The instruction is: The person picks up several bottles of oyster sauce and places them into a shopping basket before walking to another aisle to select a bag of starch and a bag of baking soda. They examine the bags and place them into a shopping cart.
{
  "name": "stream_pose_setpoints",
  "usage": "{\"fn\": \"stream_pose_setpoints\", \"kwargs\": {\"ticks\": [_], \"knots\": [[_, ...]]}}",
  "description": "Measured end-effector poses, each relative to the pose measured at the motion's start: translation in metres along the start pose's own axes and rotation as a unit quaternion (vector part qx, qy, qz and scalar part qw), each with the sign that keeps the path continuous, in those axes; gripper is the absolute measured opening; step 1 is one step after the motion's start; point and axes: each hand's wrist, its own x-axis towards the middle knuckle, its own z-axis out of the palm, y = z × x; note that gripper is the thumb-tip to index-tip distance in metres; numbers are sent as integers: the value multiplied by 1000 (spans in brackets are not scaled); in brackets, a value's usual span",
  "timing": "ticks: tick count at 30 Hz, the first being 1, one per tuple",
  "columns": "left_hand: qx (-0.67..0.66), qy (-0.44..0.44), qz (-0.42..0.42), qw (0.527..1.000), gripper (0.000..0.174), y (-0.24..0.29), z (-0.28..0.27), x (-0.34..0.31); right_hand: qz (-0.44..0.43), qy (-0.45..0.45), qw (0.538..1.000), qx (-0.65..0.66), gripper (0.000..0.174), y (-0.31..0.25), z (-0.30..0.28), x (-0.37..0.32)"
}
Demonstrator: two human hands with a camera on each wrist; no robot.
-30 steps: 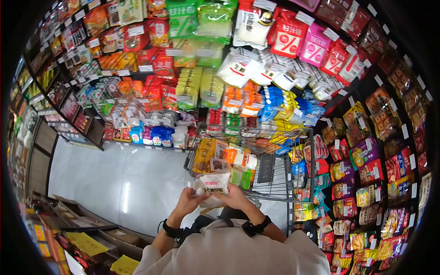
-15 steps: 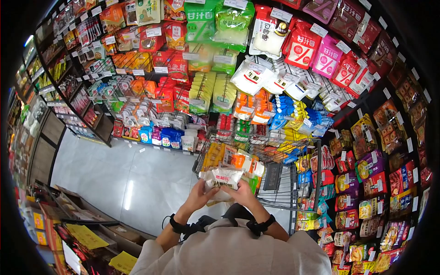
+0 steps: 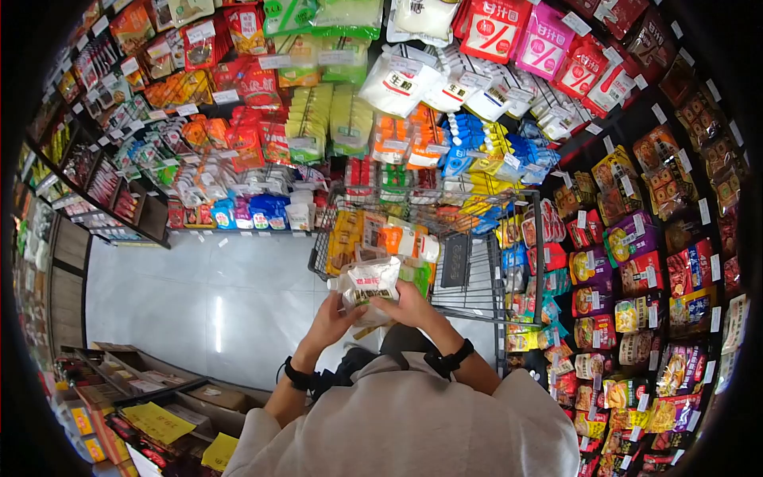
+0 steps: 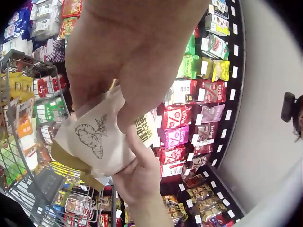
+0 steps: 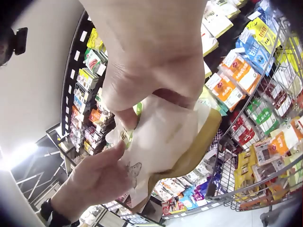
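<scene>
Both hands hold a white printed packet [image 3: 370,280] in front of the body, at the near side of the cart. The left hand [image 3: 330,319] grips its left side with the thumb on the front; the right hand [image 3: 409,306] pinches its right side. In the left wrist view the packet [image 4: 97,137] shows a drawing of root vegetables and a brownish edge, with the right hand [image 4: 139,177] across from the left hand [image 4: 128,56]. In the right wrist view the packet [image 5: 163,132] lies between the left hand [image 5: 97,182] and the right hand [image 5: 156,61].
A wire shopping cart [image 3: 477,298] stands just ahead, holding yellow, orange and green packets [image 3: 409,242]. Shelves of bagged goods [image 3: 306,119] rise beyond it and along the right [image 3: 628,302]. Boxes with yellow signs [image 3: 157,421] are at lower left, beside grey floor [image 3: 183,294].
The head view has shifted about. The packet, still held in both hands, is tilted more upright than before, and its printed front is turned slightly.
</scene>
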Motion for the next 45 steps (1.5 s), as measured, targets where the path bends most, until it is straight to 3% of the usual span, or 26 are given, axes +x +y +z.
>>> {"fn": "stream_pose_setpoints", "kwargs": {"ticks": [1,2,5,6,9,16,19,30,34,37,38,45], "knots": [[26,-19,-11,999,45,-4,-1,1,8,-3,1000,-11,41,-1,-4,-2],[-52,-20,23,998,48,13,8,-3,14,-7,1000,-22,40,-3,-6,-1],[-100,-45,68,992,52,7,22,2,55,37,991,113,40,12,-4,-5],[-142,-42,87,985,52,8,31,2,30,84,980,177,38,20,2,-5],[-101,-56,1,993,49,7,32,-9,81,130,956,248,41,29,0,-11],[-105,-96,-50,988,40,14,32,-24,96,159,957,222,42,21,4,-29],[-122,-131,-54,982,39,14,37,-28,105,145,973,146,40,20,-1,-34],[-125,-111,-56,984,38,-1,41,-44,100,140,977,129,35,30,10,-38],[-142,-110,-59,982,36,1,36,-50,124,108,974,158,39,25,11,-39],[-152,-115,-62,980,36,-3,31,-54,79,128,973,176,46,60,17,-41],[-154,-117,-63,979,35,-5,29,-55,90,117,979,142,61,53,13,-40],[-123,-114,-85,982,36,-14,23,-61,72,141,980,120,62,55,16,-40]]}}
